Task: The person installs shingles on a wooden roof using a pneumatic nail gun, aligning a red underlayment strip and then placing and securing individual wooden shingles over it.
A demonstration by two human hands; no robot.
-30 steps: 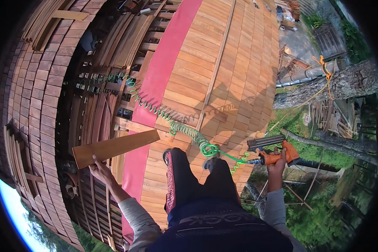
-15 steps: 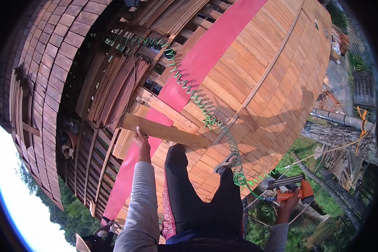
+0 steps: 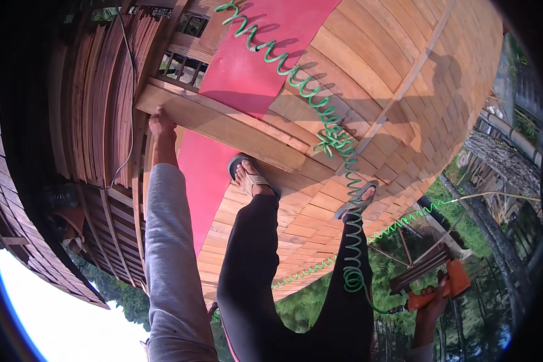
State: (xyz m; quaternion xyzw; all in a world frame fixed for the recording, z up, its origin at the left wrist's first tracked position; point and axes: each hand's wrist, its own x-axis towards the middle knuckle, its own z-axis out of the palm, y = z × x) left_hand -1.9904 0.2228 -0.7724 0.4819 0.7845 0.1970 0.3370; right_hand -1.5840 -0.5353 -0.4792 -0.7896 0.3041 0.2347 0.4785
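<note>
My left hand (image 3: 161, 128) grips a long wooden board (image 3: 235, 137) near its left end. The board lies slantwise over a red underlay strip (image 3: 256, 45), along the lower side of a lighter plank (image 3: 247, 114). Off to the right, my right hand (image 3: 430, 309) is closed round the handle of an orange nail gun (image 3: 458, 279), held up away from the roof boards. A green coiled air hose (image 3: 308, 90) runs from the gun past my right leg and up across the roof. My fingertips under the left board's edge are partly hidden.
My sandalled feet (image 3: 250, 178) stand on the curved wooden shingles (image 3: 368, 72). At left are stacked boards (image 3: 96, 90), open battens (image 3: 117, 223) with gaps, and a dark cable (image 3: 130, 60). A thin batten (image 3: 398, 90) crosses the shingles. Beyond the right edge show logs (image 3: 507, 157) and greenery.
The view has come closer to the boards. The board in my left hand has moved up against the lighter plank. My right hand still holds the nail gun out to the right.
</note>
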